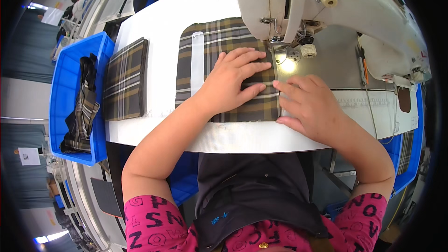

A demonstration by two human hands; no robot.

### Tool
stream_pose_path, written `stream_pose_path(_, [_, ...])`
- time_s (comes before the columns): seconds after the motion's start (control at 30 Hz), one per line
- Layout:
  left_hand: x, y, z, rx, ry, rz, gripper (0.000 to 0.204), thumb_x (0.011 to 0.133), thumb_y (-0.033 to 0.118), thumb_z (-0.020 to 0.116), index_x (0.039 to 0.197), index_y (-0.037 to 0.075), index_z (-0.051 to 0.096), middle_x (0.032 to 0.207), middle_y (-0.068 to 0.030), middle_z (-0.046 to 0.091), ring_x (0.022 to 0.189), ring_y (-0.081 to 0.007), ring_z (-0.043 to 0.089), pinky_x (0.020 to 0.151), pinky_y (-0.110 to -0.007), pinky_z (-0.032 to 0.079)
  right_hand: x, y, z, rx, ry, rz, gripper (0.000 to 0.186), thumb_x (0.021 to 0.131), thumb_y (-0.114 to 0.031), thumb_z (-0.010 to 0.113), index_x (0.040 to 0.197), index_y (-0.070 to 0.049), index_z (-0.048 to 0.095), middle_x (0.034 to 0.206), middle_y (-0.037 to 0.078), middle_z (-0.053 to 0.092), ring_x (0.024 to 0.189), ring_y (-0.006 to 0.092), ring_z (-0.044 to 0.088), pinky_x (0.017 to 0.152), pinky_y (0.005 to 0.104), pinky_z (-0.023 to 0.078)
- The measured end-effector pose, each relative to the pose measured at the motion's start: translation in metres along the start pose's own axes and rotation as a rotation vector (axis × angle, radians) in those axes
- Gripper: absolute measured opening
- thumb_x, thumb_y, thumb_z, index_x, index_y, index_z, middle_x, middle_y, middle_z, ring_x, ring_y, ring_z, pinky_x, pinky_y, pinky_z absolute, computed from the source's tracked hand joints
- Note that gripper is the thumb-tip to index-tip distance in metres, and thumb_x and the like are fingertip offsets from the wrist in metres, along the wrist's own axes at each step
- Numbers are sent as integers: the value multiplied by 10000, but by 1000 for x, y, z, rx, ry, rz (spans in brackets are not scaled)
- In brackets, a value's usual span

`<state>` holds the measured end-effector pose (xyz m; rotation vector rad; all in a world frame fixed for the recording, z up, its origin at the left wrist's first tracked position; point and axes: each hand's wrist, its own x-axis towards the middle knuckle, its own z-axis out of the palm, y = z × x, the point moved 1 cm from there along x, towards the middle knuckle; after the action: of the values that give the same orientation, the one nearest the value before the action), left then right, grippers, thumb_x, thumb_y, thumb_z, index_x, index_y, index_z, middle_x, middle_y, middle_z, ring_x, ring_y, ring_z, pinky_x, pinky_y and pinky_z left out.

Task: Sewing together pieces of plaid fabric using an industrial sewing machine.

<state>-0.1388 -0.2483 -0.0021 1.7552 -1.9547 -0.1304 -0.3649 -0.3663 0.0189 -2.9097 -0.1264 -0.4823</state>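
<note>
A plaid fabric panel (186, 65) in brown, black and white lies flat on the white table under the head of a sewing machine (261, 0). My left hand (233, 77) rests on the panel with its fingers spread toward the needle area. A pale strip (198, 60) lies on the cloth, partly behind my left wrist. At the panel's right edge is my right hand (310, 105), its fingers bent loosely and apart, fingertips touching the cloth edge just below the presser foot (279, 49). The machine's lamp lights the metal plate beside the foot.
A stack of plaid pieces (125, 81) sits on the table's left. Beyond it hangs a blue bin (56, 112) holding plaid scraps. Orange-handled snips (364, 67) lie on the machine bed at right. Another blue bin (410, 158) with plaid cloth stands at the lower right.
</note>
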Motion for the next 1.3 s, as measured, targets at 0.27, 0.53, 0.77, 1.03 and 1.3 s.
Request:
stream_pose_path(0.27, [21,-26,-1,-19,10,-1,432,892,298,783,1274,119,691,1411,-72,623,1388,-318,496,1087,-585,402,16,23,2,-47,-1,-32,366,797,-332,826,1037,-81,711,1315,59,673,1178,238,578,987,405,468])
stream_pose_path(0.53, [38,-39,-5,42,43,42,423,895,343,772,1200,67,674,1314,-120,655,1346,-323,530,1077,-502,422,23,33,13,-47,48,74,361,784,-338,839,1003,-88,699,1295,63,675,1089,242,608,955,403,471])
stream_pose_path(0.77, [11,14,-5,122,43,-12,527,867,339,790,1298,56,677,1366,-156,650,1302,-382,572,1082,-463,460,16,28,12,-10,21,67,350,797,-375,824,989,-111,699,1010,64,648,932,242,615,833,412,482])
stream_pose_path(1.03, [5,34,2,110,99,114,311,721,50,792,1028,75,750,1033,-52,689,928,-265,647,816,-385,559,8,11,16,-45,16,11,383,832,-381,816,1067,-95,720,699,8,600,677,211,593,697,371,466])
stream_pose_path(1.3, [5,29,3,64,77,156,288,690,10,788,962,90,740,943,-38,675,848,-249,642,731,-359,564,6,6,13,-96,-18,-41,430,858,-382,803,1133,-61,724,657,2,583,664,191,591,667,349,448])
